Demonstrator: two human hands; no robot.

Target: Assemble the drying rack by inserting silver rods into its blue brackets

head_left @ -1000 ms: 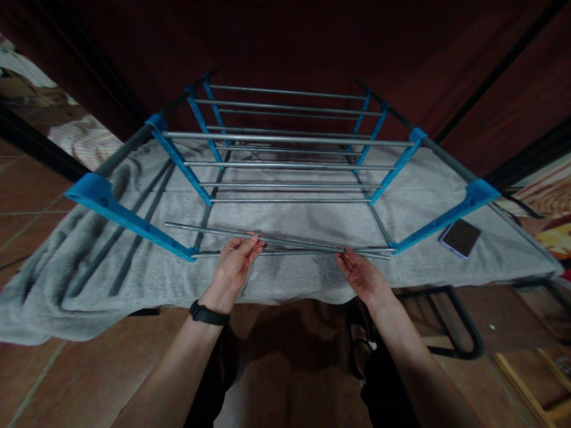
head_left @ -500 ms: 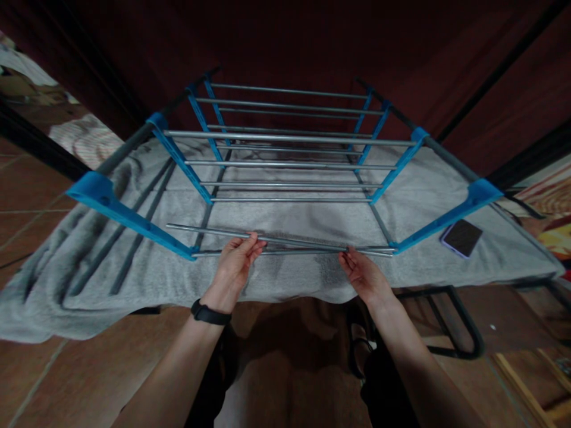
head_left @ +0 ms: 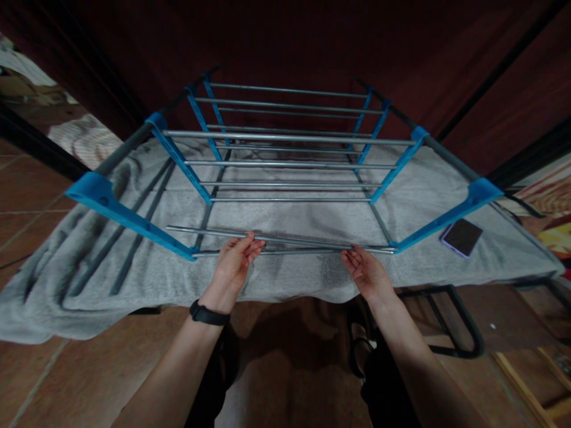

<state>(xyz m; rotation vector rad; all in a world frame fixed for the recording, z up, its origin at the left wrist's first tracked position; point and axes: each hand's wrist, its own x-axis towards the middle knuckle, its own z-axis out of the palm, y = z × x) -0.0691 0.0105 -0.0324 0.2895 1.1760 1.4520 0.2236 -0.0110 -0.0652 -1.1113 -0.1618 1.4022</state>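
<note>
My left hand (head_left: pixel 238 260) pinches a thin metal rod (head_left: pixel 207 232) near its middle, its left end sticking out freely. My right hand (head_left: pixel 362 270) grips the same rod towards its right end, close to the lower right blue bracket (head_left: pixel 439 226). Just below it, another metal rod (head_left: pixel 294 252) spans from the left blue bracket (head_left: pixel 134 217) to the right one at their low ends. Both brackets belong to a rack lying on its side, with several metal rods (head_left: pixel 285 138) crossing between further blue brackets behind.
A grey blanket (head_left: pixel 285 279) lies under the rack. Two loose dark tubes (head_left: pixel 138 252) rest at the left, and a phone (head_left: pixel 462 238) lies at the right. A black metal frame (head_left: pixel 459 333) stands low at the right, above the tiled floor (head_left: pixel 89 380).
My right hand has slid slightly to the right along the rod. The rod's right end now sits close to the right bracket's low end. My left hand has barely moved.
</note>
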